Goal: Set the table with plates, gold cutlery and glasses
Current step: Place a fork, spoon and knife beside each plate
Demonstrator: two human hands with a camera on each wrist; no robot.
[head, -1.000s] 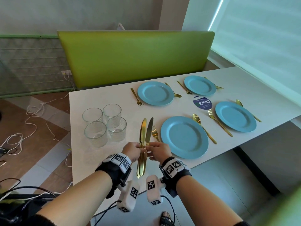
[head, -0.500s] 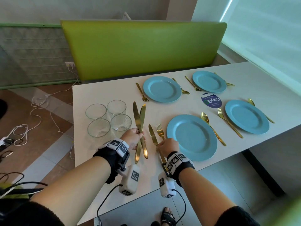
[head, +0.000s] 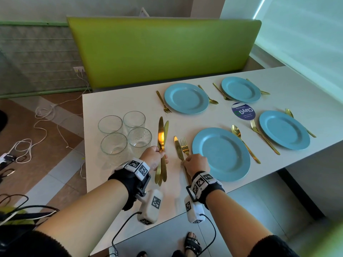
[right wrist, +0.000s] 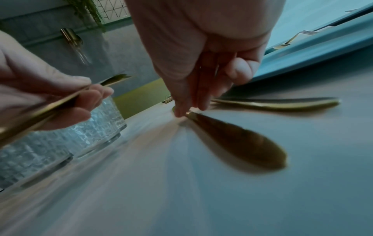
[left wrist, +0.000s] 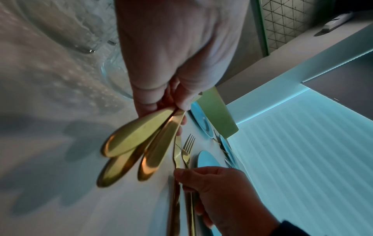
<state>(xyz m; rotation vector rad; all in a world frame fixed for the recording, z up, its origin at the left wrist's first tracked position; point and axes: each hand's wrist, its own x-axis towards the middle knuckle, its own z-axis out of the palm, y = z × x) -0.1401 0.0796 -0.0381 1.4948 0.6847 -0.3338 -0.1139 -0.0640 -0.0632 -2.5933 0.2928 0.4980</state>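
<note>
Left grip (head: 153,157) clenches three slim gold knives (head: 161,138) mid-handle; right grip (head: 196,164) presses fingertips (right wrist: 182,110) on a gold knife (head: 178,148) lying on the white desk (head: 118,101), at nine o'clock of the nearest blue plate (head: 220,154). Stiff, light, probably slippery; pinch handles.

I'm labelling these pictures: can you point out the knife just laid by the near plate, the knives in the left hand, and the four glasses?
Laid knife (head: 177,147), head view, blade.
Held knives (head: 161,135), head view, blades.
Glasses (head: 113,143), head view, near-left glass.
</note>
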